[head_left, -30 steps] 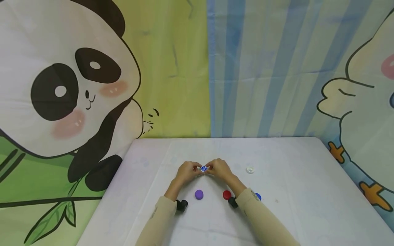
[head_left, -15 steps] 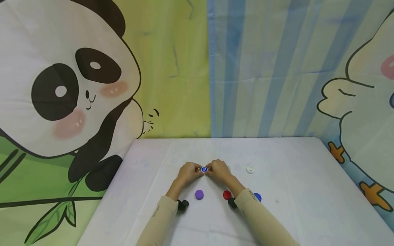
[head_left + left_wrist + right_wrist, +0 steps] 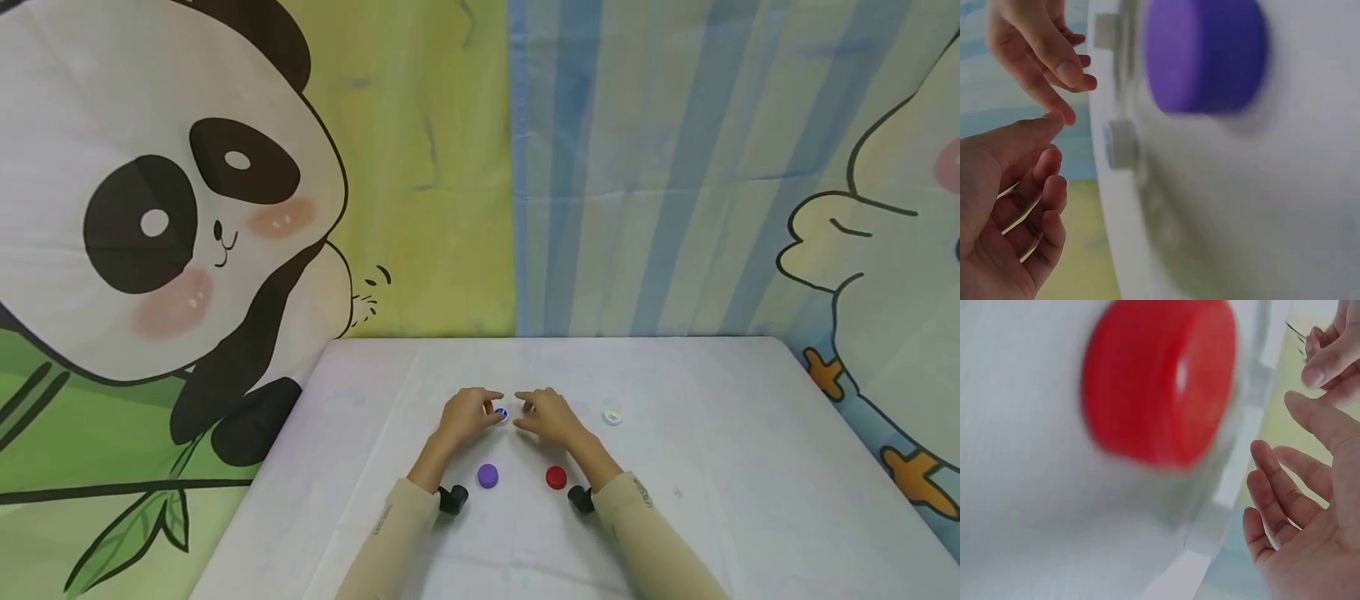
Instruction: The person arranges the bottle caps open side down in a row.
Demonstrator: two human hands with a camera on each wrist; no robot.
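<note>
A small white bottle cap with a blue printed top [image 3: 502,416] lies on the white table, partly behind my left thumb in the head view. My left hand [image 3: 463,415] hovers beside it, fingers loosely bent and holding nothing. To its right, my right hand [image 3: 552,417] is apart from the cap, with thumb and fingers spread. In the left wrist view the same white cap [image 3: 1124,145] stands on the table past the fingertips. A purple bottle cap [image 3: 487,476] sits nearer me, and a red bottle cap [image 3: 556,477] lies near the right wrist.
A whitish round cap [image 3: 612,416] lies to the right of the hands. Black wrist cameras [image 3: 453,500] stick out from both sleeves. The white table [image 3: 720,467] ends at a patterned curtain [image 3: 427,250] behind.
Both hands have let go of the blue-topped cap, which now rests on the table. The right hand has drawn away to the right, and its sleeve now hides a blue cap seen earlier.
</note>
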